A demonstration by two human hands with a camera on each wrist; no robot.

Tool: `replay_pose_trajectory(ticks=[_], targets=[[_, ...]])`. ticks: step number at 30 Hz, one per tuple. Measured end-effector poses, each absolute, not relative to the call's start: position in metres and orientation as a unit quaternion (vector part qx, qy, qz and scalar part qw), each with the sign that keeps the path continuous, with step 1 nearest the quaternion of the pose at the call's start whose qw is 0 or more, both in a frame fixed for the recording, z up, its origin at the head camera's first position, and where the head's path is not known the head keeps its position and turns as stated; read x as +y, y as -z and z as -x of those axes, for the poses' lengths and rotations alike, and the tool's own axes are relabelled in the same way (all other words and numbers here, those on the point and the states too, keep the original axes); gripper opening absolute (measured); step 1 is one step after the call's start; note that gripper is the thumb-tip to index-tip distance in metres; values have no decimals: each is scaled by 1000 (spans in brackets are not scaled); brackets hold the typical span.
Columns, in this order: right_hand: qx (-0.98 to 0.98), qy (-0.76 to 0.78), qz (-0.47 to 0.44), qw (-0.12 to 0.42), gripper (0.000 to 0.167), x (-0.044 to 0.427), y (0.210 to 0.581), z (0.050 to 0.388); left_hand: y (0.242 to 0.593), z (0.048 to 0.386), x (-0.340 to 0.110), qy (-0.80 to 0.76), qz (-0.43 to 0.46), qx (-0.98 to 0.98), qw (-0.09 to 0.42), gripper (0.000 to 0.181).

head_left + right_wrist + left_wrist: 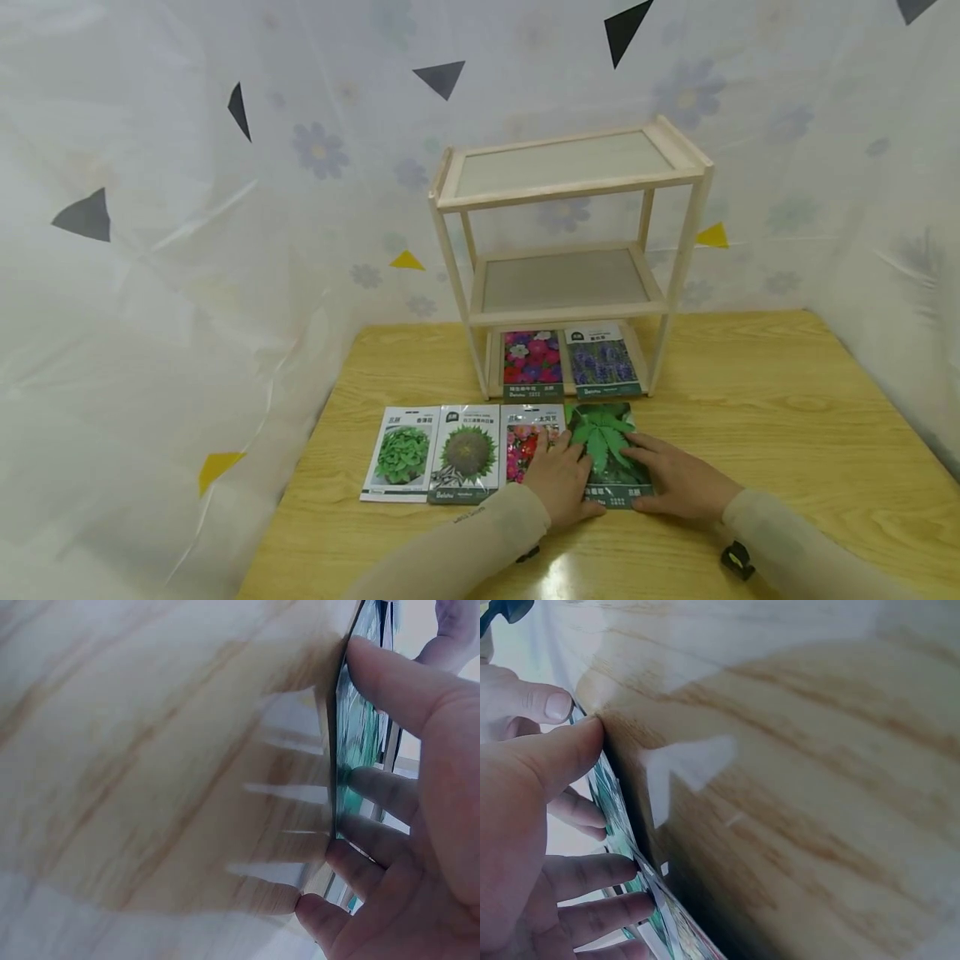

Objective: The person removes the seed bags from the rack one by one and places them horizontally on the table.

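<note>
A seed packet with a large green leaf picture (598, 435) lies flat on the table, at the right end of a row. My left hand (558, 482) rests with outstretched fingers over its left side and the neighbouring packet of red and pink flowers (519, 452), partly covering both. My right hand (684, 478) touches the leaf packet's right side with its fingers and thumb. In the left wrist view the left thumb (566, 754) is at the packet's edge; in the right wrist view the right fingers (382, 795) lie spread along it.
Left in the row lie a sunflower packet (468, 454) and a green-leaf packet (402, 454). Behind stands a three-tier wooden rack (567, 318), its bottom shelf holding a pink-and-purple flower packet (532, 360) and a lavender-coloured flower packet (603, 360). The wooden table (765, 400) extends rightward.
</note>
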State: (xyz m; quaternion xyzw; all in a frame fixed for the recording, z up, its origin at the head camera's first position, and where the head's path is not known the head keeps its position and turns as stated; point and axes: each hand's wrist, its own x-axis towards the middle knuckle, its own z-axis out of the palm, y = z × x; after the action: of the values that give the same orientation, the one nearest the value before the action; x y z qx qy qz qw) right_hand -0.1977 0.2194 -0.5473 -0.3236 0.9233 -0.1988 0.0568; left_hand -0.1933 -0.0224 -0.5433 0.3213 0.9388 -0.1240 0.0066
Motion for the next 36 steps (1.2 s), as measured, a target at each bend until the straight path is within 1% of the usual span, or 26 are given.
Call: replay_pose_trajectory(ticks=[19, 24, 29, 33, 36], targets=[[919, 220, 322, 65, 81, 217, 544, 196, 540, 192, -25, 112, -322, 940, 9, 82], [922, 217, 316, 54, 76, 216, 545, 196, 540, 191, -26, 102, -328, 939, 3, 82], [934, 209, 290, 22, 67, 213, 537, 198, 529, 193, -31, 62, -328, 943, 1, 83], [938, 214, 271, -15, 63, 208, 524, 203, 510, 202, -42, 39, -315, 948, -27, 79], [935, 219, 275, -42, 60, 203, 514, 208, 496, 214, -54, 36, -302, 951, -49, 75]])
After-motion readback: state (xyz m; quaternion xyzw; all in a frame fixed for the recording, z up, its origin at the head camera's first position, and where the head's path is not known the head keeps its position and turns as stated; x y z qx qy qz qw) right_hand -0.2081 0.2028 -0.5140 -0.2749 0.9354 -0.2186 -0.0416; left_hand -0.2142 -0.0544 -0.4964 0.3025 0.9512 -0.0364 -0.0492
